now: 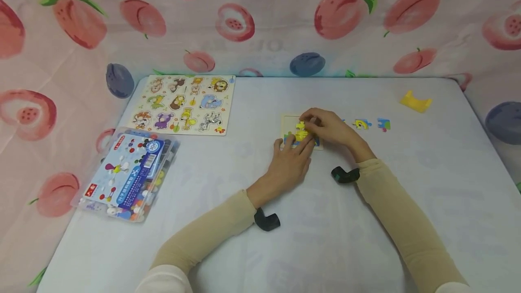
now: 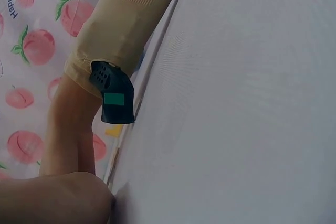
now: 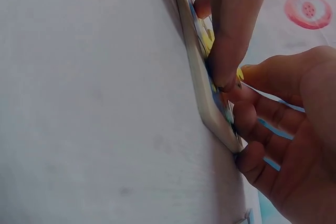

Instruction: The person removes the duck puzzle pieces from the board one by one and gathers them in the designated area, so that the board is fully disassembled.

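A small wooden jigsaw board [image 1: 288, 120] lies near the middle of the table, partly covered by both hands. Yellow jigsaw pieces [image 1: 301, 135] are set in it, with blue along its lower edge. My left hand [image 1: 288, 165] rests on the board's near side with fingers spread, fingertips pressing the pieces. Over the board's right side, my right hand [image 1: 327, 126] pinches a yellow jigsaw piece [image 3: 240, 74] between thumb and fingers, close above the board. Its other fingertips touch the board's edge in the right wrist view. The left wrist view hides the board.
Loose jigsaw pieces [image 1: 361, 124] lie right of the board, one partly behind the right hand. A yellow plastic holder [image 1: 416, 101] sits at the back right. An animal peg puzzle [image 1: 191, 128] and a clear case [image 1: 122, 171] of molecule-model parts occupy the left side.
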`<state>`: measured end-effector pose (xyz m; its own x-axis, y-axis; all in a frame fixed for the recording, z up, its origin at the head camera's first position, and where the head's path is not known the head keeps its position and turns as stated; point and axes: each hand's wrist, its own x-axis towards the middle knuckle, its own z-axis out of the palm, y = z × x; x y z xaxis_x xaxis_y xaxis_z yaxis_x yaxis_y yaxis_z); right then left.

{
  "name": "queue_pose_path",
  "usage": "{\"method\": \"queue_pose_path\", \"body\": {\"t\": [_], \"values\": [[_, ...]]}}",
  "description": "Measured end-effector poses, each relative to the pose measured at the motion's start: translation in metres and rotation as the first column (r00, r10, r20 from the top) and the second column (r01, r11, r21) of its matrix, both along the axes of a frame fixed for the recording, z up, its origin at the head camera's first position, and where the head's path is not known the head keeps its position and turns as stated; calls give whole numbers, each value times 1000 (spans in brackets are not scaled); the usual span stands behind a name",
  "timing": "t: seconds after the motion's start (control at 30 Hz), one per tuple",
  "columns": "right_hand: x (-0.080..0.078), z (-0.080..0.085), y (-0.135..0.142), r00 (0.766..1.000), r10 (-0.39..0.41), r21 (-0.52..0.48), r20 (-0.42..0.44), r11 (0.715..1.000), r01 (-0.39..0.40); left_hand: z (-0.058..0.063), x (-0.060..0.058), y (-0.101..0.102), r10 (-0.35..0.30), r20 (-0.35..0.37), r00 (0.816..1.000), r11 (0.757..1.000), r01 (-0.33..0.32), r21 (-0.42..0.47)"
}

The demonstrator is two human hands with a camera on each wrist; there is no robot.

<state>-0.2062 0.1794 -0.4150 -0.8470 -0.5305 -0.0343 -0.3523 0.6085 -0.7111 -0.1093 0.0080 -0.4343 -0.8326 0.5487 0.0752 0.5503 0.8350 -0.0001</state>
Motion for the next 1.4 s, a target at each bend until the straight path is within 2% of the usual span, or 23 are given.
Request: {"method": "queue_pose_path", "body": {"t": [0.17, 0.3, 0.57, 0.73, 0.87, 1.03, 1.17, 1.27, 1.4], "values": [[0, -3, 0, 1000, -29, -2, 1, 1000, 29, 1, 0, 1, 5, 13, 1000, 1000, -5, -9], [1, -4, -1, 999, -51, -51, -2, 997, 51, 1, 0, 0, 10, 23, 1000, 1000, -10, -6], [3, -2, -1, 994, -94, -108, -57, 990, 87, -1, 0, -2, -4, -28, 1000, 1000, 4, 10], [2, 2, 6, 991, -121, -132, -51, 985, 113, -1, -2, -2, -2, -42, 999, 1000, 2, 12], [4, 8, 12, 991, -131, -126, -41, 984, 125, 1, -2, -1, 5, -23, 1000, 1000, -4, 10], [14, 29, 18, 992, -123, -137, -23, 983, 119, 2, -3, -1, 5, -6, 1000, 1000, -5, 6], [18, 42, 26, 993, -114, -146, 23, 982, 117, 0, -3, -2, -1, -12, 1000, 1000, 1, 16], [17, 41, 36, 992, -114, -134, 59, 984, 121, 0, -3, -2, 0, -21, 1000, 1000, 1, 20], [13, 29, 56, 990, -96, -123, 105, 986, 109, -2, -1, -2, 0, -7, 1000, 1000, 0, 12]]}}
